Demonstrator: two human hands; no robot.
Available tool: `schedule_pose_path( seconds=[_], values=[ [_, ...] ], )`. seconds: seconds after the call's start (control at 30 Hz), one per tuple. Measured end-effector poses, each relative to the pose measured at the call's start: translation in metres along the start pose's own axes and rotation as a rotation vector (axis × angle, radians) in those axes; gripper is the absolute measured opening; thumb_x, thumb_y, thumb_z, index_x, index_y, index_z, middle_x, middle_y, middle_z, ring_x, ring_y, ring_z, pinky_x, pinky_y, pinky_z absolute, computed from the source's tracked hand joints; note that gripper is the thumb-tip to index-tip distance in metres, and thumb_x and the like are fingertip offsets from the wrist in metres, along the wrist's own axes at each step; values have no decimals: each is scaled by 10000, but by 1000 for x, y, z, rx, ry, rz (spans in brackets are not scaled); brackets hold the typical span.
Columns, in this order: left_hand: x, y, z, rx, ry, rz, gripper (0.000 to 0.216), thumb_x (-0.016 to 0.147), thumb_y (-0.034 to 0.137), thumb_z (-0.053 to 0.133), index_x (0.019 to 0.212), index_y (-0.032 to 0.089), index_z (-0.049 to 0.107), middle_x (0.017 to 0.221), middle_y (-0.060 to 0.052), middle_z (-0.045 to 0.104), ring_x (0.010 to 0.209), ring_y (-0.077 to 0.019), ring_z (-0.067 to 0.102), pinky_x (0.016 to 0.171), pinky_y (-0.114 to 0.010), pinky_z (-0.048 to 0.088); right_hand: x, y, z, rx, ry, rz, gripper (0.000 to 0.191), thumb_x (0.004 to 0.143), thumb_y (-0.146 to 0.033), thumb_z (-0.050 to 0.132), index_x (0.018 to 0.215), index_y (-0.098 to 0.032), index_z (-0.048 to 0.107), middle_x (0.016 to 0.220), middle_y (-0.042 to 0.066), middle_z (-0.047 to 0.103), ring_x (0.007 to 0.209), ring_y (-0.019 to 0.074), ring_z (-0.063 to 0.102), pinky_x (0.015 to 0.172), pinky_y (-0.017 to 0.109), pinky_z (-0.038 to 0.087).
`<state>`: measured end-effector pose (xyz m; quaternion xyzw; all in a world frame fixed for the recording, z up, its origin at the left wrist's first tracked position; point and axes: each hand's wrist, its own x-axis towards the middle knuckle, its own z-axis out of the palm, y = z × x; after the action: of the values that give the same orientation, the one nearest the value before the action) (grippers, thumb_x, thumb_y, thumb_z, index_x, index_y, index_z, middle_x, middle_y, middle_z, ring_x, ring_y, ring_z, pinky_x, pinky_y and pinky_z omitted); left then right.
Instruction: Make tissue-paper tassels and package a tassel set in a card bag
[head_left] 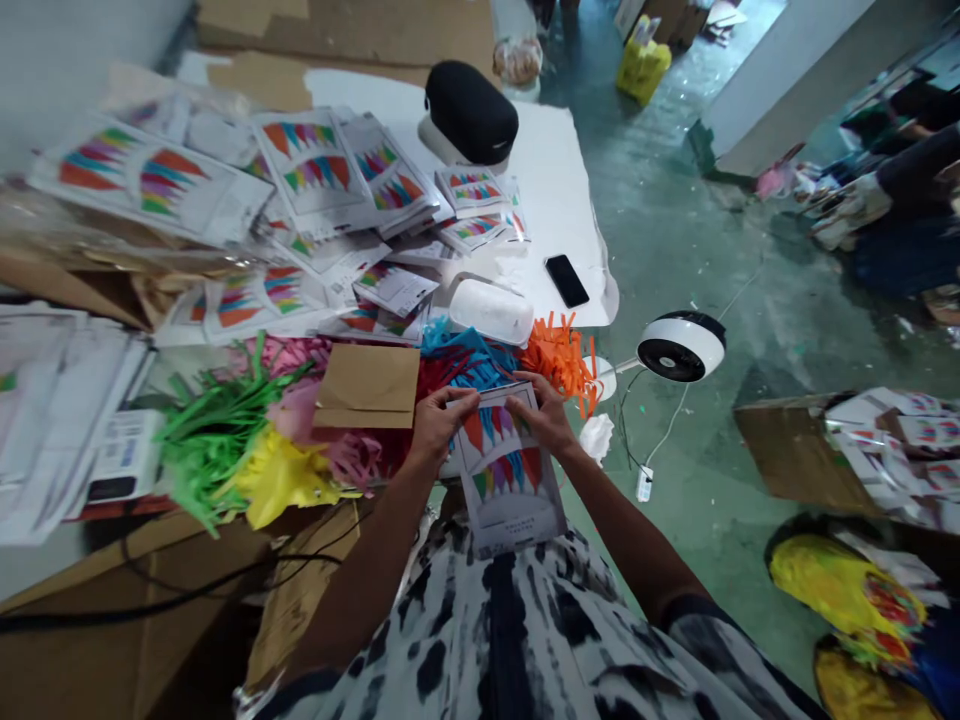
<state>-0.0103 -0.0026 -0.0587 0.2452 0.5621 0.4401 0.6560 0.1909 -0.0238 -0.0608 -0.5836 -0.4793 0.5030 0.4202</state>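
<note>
A flat packet (510, 490) printed with colourful tassels is held upright before my body, its lower end near my patterned shirt. My left hand (441, 422) pinches its top left corner, thumb on the front. Over at the top right corner, my right hand (546, 418) grips it the same way, with some fingers hidden behind. Just beyond the packet lie blue tissue tassels (469, 358) and orange tassels (559, 360). A brown cardboard piece (367, 385) rests left of my left hand, beside pink, green tassels (202, 430) and yellow tassels (289, 480).
Similar packets (311, 170) pile up on the table, with a black case (471, 112), a phone (566, 281) and a white tray (491, 310). A small fan (681, 346) stands at right. A carton (795, 455) of packets sits on the floor. Another person (915, 190) is far right.
</note>
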Motion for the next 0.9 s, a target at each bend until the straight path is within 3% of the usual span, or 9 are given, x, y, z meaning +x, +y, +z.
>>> schedule_pose_path(
  seconds=[0.17,0.33,0.5,0.6,0.7,0.8,0.9],
  values=[
    [10,-6,3,53,51,55,459,539,452,964,834,141,800,738,-33,748,658,-142,667,657,-262,552,13,7,-2,8,-20,21,570,850,-494,764,1333,-231,613,890,0,708,737,169,658,679,285,545],
    [35,-19,20,128,94,96,376,629,435,890,843,148,777,761,-44,748,691,-176,689,682,-304,573,33,21,-10,-36,-1,20,597,845,-516,750,1344,-221,607,903,-2,710,761,168,658,710,283,544],
    [47,-21,21,293,212,239,217,744,302,798,933,200,764,1025,-79,759,996,-229,695,860,-319,549,50,46,-17,-156,67,25,584,879,-542,677,1342,-197,589,989,41,712,840,199,660,791,340,561],
    [40,-14,-6,434,294,334,215,823,293,729,1028,229,743,1111,-90,733,1088,-247,664,931,-341,518,55,56,-22,-300,168,-13,585,901,-532,643,1361,-178,573,1180,124,690,1014,250,652,946,434,541],
    [26,-9,-51,633,512,384,156,859,325,692,977,224,710,1040,-90,716,1037,-257,653,940,-360,496,53,53,-24,-501,281,-109,510,958,-480,579,1363,-171,576,1348,189,605,1243,306,557,1099,529,443],
    [8,-13,-95,598,704,289,141,841,337,702,896,222,644,904,-40,694,920,-228,653,880,-338,496,48,40,-18,-676,343,-202,418,1013,-396,502,1361,-183,592,1412,199,546,1337,322,478,1150,554,374],
    [-5,-27,-122,489,774,183,193,850,380,679,842,223,567,713,5,635,696,-192,641,694,-308,508,42,23,-1,-747,311,-240,390,1015,-344,499,1358,-205,619,1480,191,500,1400,351,421,1183,606,295]
  ],
)
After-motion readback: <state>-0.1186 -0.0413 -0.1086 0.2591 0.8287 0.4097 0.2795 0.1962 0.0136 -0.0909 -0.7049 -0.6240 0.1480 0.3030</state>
